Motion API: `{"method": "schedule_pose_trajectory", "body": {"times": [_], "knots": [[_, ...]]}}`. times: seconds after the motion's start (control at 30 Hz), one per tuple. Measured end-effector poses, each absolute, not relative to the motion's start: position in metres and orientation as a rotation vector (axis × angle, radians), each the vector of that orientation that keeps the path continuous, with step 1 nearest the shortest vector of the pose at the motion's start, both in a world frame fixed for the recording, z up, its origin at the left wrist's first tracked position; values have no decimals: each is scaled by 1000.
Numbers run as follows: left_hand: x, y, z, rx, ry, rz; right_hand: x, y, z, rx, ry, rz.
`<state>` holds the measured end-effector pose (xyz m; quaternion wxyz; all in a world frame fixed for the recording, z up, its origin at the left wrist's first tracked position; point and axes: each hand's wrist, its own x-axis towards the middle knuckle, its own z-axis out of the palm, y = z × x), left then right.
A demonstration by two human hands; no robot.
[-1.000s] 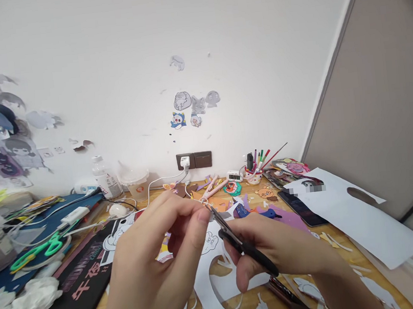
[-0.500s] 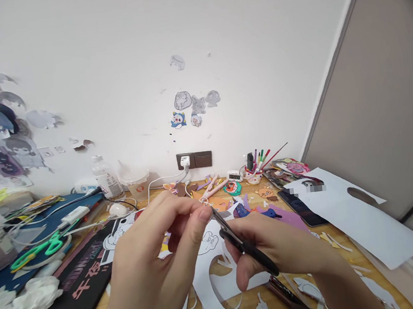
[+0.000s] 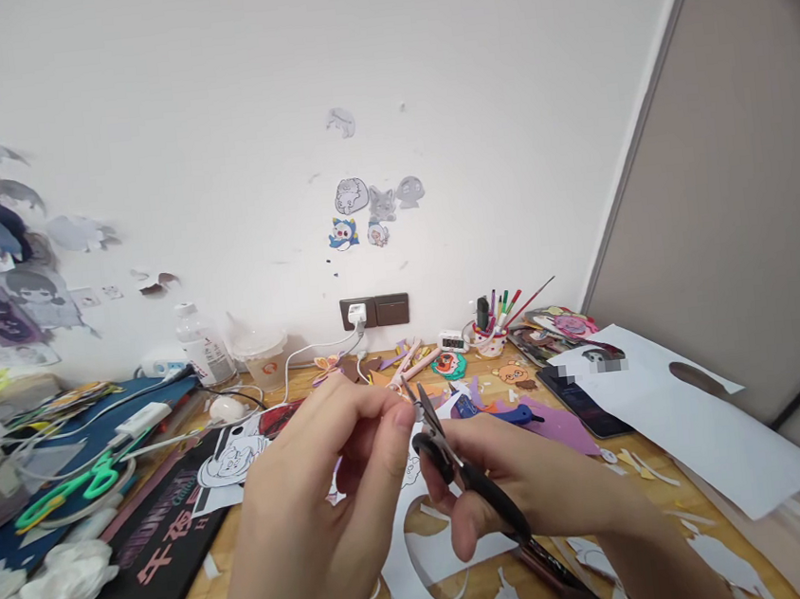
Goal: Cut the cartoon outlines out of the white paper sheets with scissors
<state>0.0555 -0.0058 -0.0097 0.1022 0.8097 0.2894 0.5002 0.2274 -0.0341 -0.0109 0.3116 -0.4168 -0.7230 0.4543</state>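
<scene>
My right hand (image 3: 510, 469) grips black-handled scissors (image 3: 496, 501), with fingers in the loops and the blades pointing up and apart. Beside the blades, my left hand (image 3: 325, 479) pinches a small piece of white paper (image 3: 404, 392) between thumb and forefinger; most of it is hidden by the fingers. Under the hands lies a white paper sheet (image 3: 403, 580) with a rounded hole cut out, and a line drawing partly shows behind the scissors. A long dark tool (image 3: 562, 578), its kind unclear, rests below my right hand.
Paper scraps and cutouts litter the wooden table (image 3: 272, 580). Green scissors (image 3: 96, 476) and crumpled tissue (image 3: 62, 587) lie left. Behind stand a bottle (image 3: 203, 349), a plastic cup (image 3: 263, 357) and a pen holder (image 3: 490, 336). A phone (image 3: 586, 404) and large white sheet (image 3: 700, 430) lie right.
The scissors have opened, their blades now apart and turned more upright. My left hand has shifted slightly right, still pinching the paper.
</scene>
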Motion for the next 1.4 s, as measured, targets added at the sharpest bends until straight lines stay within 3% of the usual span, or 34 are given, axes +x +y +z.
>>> {"method": "schedule_pose_trajectory", "body": {"times": [1.4], "knots": [[55,-8,-11,2309,869,1500,231,-33,-15,-1155,-1950,1125]]}}
